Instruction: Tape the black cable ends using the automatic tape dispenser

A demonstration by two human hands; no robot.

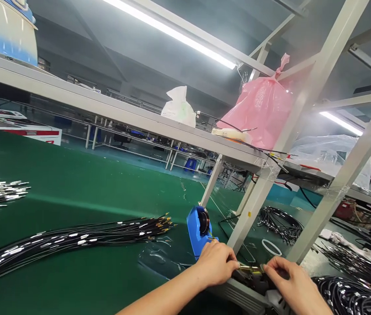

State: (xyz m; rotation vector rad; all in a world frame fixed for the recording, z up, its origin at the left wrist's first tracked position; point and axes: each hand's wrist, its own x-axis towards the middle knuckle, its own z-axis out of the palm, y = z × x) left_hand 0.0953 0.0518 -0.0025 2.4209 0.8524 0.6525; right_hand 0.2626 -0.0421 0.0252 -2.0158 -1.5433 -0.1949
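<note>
In front of me, my left hand [216, 262] is closed in a pinch on one side of a thin gold-coloured cable end [250, 267]. At its other side, my right hand [287, 275] pinches with thumb and forefinger. The small piece spans the gap between the two hands; its details are too small to make out. Just beyond my left hand stands a blue tape dispenser [194, 232] with a dark amber roll [204, 221]. Below my hands is a grey machine [243, 299], partly hidden by them.
A long bundle of black cables [83, 236] with gold tips lies on the green bench [113, 188]. Coiled black cables [352, 295] are at the right. White frame posts [254, 210] and a shelf [133, 116] holding a pink bag [260, 109] rise ahead.
</note>
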